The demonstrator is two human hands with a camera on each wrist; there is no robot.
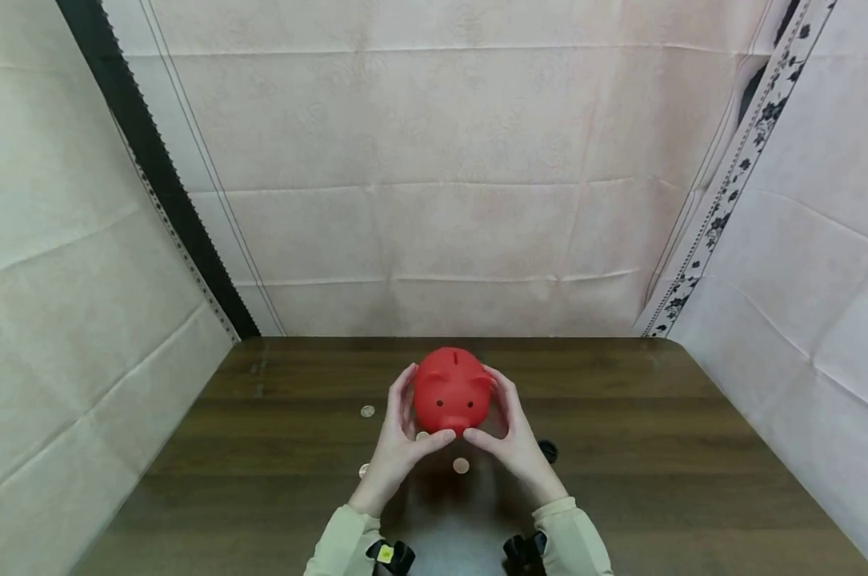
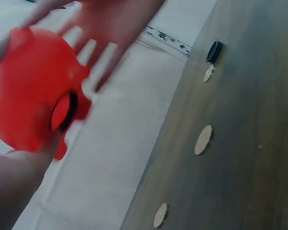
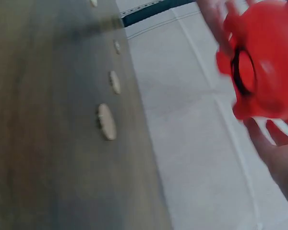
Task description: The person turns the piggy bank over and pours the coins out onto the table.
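Observation:
A red piggy bank point(image 1: 451, 392) is held up above the wooden table between both hands, its snout toward me and the coin slot on top. My left hand point(image 1: 394, 444) grips its left side, thumb near the snout. On the other side my right hand point(image 1: 513, 440) holds it the same way, the two thumbs almost meeting. From below, the left wrist view shows the piggy bank point(image 2: 33, 91) with a round, dark-rimmed hole in its underside. The right wrist view shows the hole in the piggy bank point(image 3: 273, 62) too. Beneath it lies a coin point(image 1: 461, 465).
More coins lie on the table point(image 1: 657, 480), including one coin point(image 1: 367, 411) left of the hands and another coin point(image 1: 364, 470) beside the left wrist. A round black cap point(image 1: 548, 450) lies by the right hand. Pale cloth point(image 1: 441, 200) hangs behind the table and at both sides.

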